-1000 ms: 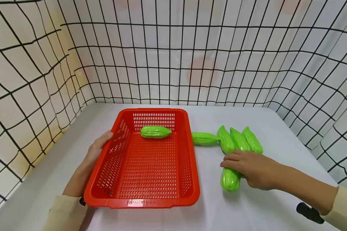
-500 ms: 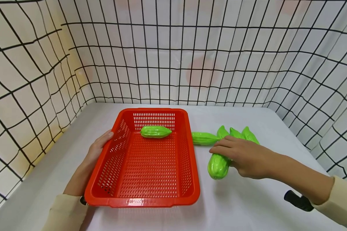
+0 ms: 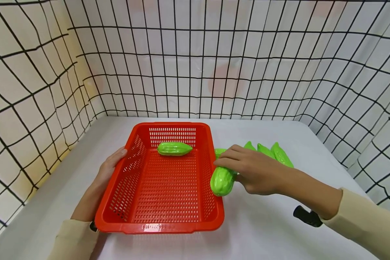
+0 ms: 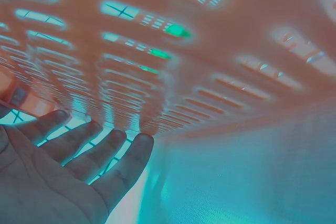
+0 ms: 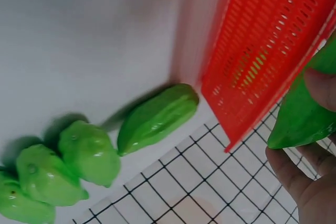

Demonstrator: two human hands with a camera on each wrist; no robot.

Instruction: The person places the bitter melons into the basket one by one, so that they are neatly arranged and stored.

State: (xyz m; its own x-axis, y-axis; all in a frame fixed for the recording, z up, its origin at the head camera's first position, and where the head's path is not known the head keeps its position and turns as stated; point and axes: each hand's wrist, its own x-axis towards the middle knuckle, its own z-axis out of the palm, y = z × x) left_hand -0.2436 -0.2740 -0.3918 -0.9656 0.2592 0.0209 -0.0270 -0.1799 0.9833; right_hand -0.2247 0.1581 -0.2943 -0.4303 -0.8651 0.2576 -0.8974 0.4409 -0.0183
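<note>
A red perforated plastic basket [image 3: 169, 187] stands on the table, with one light-green ridged bitter melon [image 3: 174, 148] lying inside near its far end. My left hand [image 3: 112, 162] rests against the basket's left side; the left wrist view shows its fingers [image 4: 131, 163] extended along the outer wall. My right hand [image 3: 255, 168] grips another bitter melon [image 3: 222, 181] from above, its blunt end facing me and overlapping the basket's right rim. In the right wrist view, the thumb [image 5: 321, 88] and fingers lie on either side of this bitter melon's pointed end.
Right of the basket, one bitter melon [image 5: 160, 119] lies close to its wall, mostly hidden by my right hand in the head view. Several more [image 3: 282, 155] lie in a row farther right. Black wire grid [image 3: 201, 65] over white sheeting encloses the table's back and sides.
My right hand has lifted its bitter melon off the table near the row and carried it left to the basket's right rim. The left hand and basket have stayed put.
</note>
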